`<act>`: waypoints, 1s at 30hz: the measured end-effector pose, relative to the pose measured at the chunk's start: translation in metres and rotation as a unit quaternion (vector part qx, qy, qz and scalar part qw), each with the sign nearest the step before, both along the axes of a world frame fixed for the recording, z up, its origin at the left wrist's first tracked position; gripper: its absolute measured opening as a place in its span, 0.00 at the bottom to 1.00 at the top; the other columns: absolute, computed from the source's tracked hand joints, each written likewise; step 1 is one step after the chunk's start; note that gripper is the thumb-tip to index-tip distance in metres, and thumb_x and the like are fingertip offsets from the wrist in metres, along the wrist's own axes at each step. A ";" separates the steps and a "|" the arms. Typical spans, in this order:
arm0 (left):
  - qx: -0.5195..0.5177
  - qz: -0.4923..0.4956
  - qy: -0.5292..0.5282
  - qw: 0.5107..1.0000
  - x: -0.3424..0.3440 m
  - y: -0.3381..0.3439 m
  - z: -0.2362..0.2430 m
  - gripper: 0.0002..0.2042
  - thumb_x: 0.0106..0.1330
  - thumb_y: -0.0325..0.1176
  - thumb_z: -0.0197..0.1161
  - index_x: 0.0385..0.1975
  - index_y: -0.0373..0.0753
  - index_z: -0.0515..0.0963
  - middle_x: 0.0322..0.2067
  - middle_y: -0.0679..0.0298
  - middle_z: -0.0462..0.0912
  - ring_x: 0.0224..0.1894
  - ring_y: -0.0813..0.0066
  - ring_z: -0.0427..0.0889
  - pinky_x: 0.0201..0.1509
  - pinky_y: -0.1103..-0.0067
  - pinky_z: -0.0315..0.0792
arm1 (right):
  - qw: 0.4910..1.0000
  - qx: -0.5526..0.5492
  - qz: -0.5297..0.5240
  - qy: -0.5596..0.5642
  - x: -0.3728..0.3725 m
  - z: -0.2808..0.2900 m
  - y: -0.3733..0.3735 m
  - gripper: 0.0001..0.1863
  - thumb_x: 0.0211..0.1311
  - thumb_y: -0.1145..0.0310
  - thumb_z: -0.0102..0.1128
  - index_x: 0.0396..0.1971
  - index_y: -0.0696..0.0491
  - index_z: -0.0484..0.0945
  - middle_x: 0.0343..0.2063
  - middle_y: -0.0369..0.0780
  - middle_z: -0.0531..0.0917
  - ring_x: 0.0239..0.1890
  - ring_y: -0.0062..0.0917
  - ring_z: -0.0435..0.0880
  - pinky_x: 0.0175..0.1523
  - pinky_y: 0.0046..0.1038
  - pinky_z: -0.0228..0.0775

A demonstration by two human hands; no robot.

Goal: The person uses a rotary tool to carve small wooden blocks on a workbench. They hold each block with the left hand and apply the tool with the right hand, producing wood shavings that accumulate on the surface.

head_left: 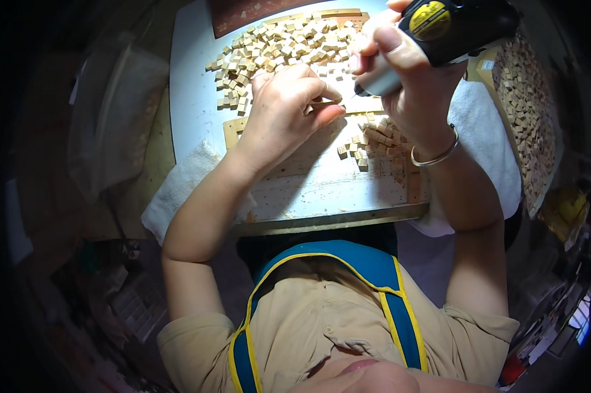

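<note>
My right hand grips a black handheld tool with a round yellow label and a grey tapered nose. Its tip points down and left, close to my left fingertips. My left hand is closed in a pinch over the white board; the small piece between thumb and fingers is mostly hidden. Just beyond both hands lies a heap of small wooden cubes. A smaller group of cubes sits below the tool. Part of a flat wooden strip shows under my left wrist.
White towels drape over the board's left front and right sides. On the right stands a container full of cubes. A dark red panel lies at the far edge. A clear plastic bag is at the left.
</note>
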State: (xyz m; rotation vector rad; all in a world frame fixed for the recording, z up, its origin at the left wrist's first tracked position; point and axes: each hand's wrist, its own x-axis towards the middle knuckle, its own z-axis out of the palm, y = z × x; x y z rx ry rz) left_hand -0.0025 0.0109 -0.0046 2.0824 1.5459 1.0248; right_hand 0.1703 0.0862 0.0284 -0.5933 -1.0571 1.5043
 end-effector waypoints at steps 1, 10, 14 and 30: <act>-0.001 0.004 0.001 1.000 0.001 -0.001 0.001 0.10 0.52 0.38 0.79 0.31 0.47 0.87 0.28 0.69 0.81 0.37 0.70 0.81 0.45 0.70 0.64 | 1.000 0.004 0.017 0.019 0.000 -0.007 -0.001 0.25 0.56 0.86 0.67 0.54 0.60 0.70 0.33 0.45 0.83 0.27 0.30 0.85 0.29 0.29 0.80; -0.012 0.018 0.001 1.000 0.000 -0.004 -0.002 0.10 0.53 0.39 0.79 0.30 0.47 0.85 0.27 0.70 0.82 0.36 0.70 0.81 0.46 0.69 0.63 | 0.987 0.150 0.053 -0.002 -0.003 -0.027 -0.001 0.30 0.57 0.84 0.69 0.58 0.59 0.67 0.39 0.41 0.82 0.38 0.26 0.85 0.41 0.30 0.82; -0.013 0.020 0.022 0.999 0.002 -0.004 0.001 0.09 0.54 0.38 0.79 0.30 0.46 0.85 0.27 0.71 0.82 0.35 0.71 0.81 0.46 0.68 0.62 | 0.971 0.225 -0.004 -0.081 -0.007 -0.026 0.003 0.32 0.55 0.82 0.72 0.58 0.59 0.66 0.40 0.40 0.81 0.39 0.22 0.84 0.43 0.28 0.81; -0.017 0.024 0.023 0.999 0.005 -0.004 -0.003 0.09 0.56 0.40 0.77 0.28 0.46 0.83 0.30 0.70 0.83 0.40 0.67 0.82 0.49 0.64 0.63 | 0.975 0.209 0.005 -0.079 -0.010 -0.031 0.000 0.37 0.51 0.80 0.75 0.60 0.59 0.63 0.47 0.41 0.80 0.47 0.24 0.83 0.51 0.29 0.80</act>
